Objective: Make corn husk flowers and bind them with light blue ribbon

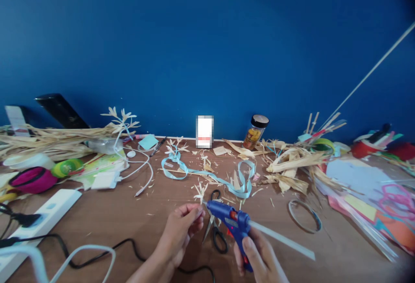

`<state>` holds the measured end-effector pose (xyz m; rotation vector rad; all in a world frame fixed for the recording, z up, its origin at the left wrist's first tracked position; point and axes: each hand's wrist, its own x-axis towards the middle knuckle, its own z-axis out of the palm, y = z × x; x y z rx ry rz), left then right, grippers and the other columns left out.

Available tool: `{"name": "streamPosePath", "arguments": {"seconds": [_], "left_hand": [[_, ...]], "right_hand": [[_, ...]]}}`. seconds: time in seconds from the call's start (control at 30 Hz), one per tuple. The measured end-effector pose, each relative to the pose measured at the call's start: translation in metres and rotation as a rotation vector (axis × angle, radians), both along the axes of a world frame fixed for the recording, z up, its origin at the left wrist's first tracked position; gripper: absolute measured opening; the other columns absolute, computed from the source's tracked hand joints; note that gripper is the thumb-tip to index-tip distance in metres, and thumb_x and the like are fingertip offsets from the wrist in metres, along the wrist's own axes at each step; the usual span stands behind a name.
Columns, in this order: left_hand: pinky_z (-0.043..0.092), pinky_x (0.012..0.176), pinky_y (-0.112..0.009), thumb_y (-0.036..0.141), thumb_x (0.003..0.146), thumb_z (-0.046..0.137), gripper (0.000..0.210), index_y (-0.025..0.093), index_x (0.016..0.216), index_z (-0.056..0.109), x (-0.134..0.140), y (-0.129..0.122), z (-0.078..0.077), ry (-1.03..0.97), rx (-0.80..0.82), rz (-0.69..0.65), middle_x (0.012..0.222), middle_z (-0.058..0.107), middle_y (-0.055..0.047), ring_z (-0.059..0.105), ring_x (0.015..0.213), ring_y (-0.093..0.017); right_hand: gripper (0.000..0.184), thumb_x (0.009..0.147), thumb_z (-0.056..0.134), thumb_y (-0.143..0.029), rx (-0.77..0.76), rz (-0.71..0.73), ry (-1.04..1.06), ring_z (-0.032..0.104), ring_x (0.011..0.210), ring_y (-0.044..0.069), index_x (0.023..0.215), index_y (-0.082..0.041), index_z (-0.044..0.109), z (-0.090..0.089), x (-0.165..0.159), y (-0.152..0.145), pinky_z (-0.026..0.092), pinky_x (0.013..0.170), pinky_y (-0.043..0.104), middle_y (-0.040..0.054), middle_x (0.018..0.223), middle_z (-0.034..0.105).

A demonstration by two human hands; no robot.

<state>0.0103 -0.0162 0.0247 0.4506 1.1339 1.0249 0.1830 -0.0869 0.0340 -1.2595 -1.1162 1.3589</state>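
My right hand (254, 257) is wrapped round the handle of a blue hot glue gun (228, 216), and a long white glue stick (285, 240) sticks out of its back end. The nozzle points left at a small pale dried-husk flower (201, 192). My left hand (184, 229) pinches this flower from below, its stem hidden by the fingers; whether the nozzle touches it I cannot tell. Under the glue gun lie black-handled scissors (219, 239) on the brown table (155, 235). Light blue ribbon (223, 181) curls behind the hands, near another husk flower (177, 145).
A white power strip (53, 213) and black cable (129, 240) lie on the left. Dried husks (61, 138) are heaped at the back left, more husks (288, 166) at the right. A black-lidded jar (256, 131) stands by the blue wall (207, 49). A tape ring (304, 217) lies right.
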Motion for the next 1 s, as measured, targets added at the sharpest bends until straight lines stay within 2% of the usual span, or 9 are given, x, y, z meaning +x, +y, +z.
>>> {"name": "streamPosePath", "arguments": {"seconds": [0.1, 0.27, 0.33, 0.43, 0.77, 1.0], "left_hand": [[0.042, 0.048, -0.017, 0.029, 0.054, 0.076, 0.023, 0.012, 0.062, 0.063, 0.0003, -0.0011, 0.0008, 0.014, 0.000, -0.004, 0.056, 0.062, 0.000, 0.052, 0.045, -0.005], [0.043, 0.050, -0.017, 0.028, 0.053, 0.077, 0.023, 0.011, 0.062, 0.064, 0.0004, -0.0024, 0.0028, 0.003, -0.009, 0.002, 0.055, 0.060, 0.000, 0.051, 0.046, -0.005], [0.042, 0.048, -0.017, 0.028, 0.054, 0.077, 0.023, 0.011, 0.062, 0.064, 0.0004, -0.0029, 0.0022, 0.000, -0.003, -0.010, 0.055, 0.060, 0.000, 0.051, 0.044, -0.005], [0.042, 0.048, -0.017, 0.028, 0.054, 0.077, 0.023, 0.011, 0.062, 0.064, 0.0004, -0.0032, 0.0005, -0.005, 0.003, -0.013, 0.056, 0.060, -0.001, 0.051, 0.045, -0.005], [0.043, 0.048, -0.016, 0.027, 0.050, 0.079, 0.025, 0.012, 0.061, 0.063, 0.0015, -0.0023, 0.0036, -0.018, -0.013, 0.011, 0.054, 0.059, 0.000, 0.051, 0.045, -0.005], [0.041, 0.046, -0.016, 0.031, 0.051, 0.078, 0.027, 0.011, 0.061, 0.063, 0.0012, -0.0024, 0.0009, 0.000, 0.007, -0.017, 0.055, 0.059, 0.000, 0.050, 0.044, -0.005]], "right_hand": [[0.042, 0.080, 0.043, -0.055, -0.018, 0.001, -0.008, 0.046, 0.045, 0.012, 0.088, -0.014, 0.050, 0.0004, 0.0007, -0.0001, 0.042, 0.047, 0.025, -0.0008, 0.054, 0.051], [0.043, 0.082, 0.041, -0.053, -0.013, 0.045, 0.005, 0.046, 0.046, 0.012, 0.097, -0.013, 0.048, -0.0011, 0.0029, -0.0012, 0.042, 0.048, 0.025, -0.0013, 0.055, 0.050], [0.042, 0.082, 0.041, -0.053, -0.008, 0.040, 0.007, 0.045, 0.046, 0.011, 0.094, -0.014, 0.048, -0.0016, 0.0031, -0.0011, 0.041, 0.047, 0.025, -0.0012, 0.055, 0.050], [0.040, 0.081, 0.042, -0.053, -0.014, 0.026, 0.014, 0.045, 0.045, 0.011, 0.088, -0.015, 0.049, -0.0014, 0.0018, -0.0007, 0.041, 0.046, 0.024, -0.0010, 0.054, 0.050], [0.042, 0.080, 0.044, -0.053, -0.026, -0.058, 0.042, 0.043, 0.043, 0.010, 0.090, -0.013, 0.051, 0.0032, -0.0045, -0.0023, 0.040, 0.044, 0.023, -0.0022, 0.052, 0.048], [0.044, 0.080, 0.043, -0.054, -0.009, -0.009, 0.043, 0.045, 0.045, 0.011, 0.096, -0.013, 0.049, -0.0010, -0.0008, -0.0026, 0.040, 0.046, 0.024, -0.0012, 0.053, 0.050]]}}
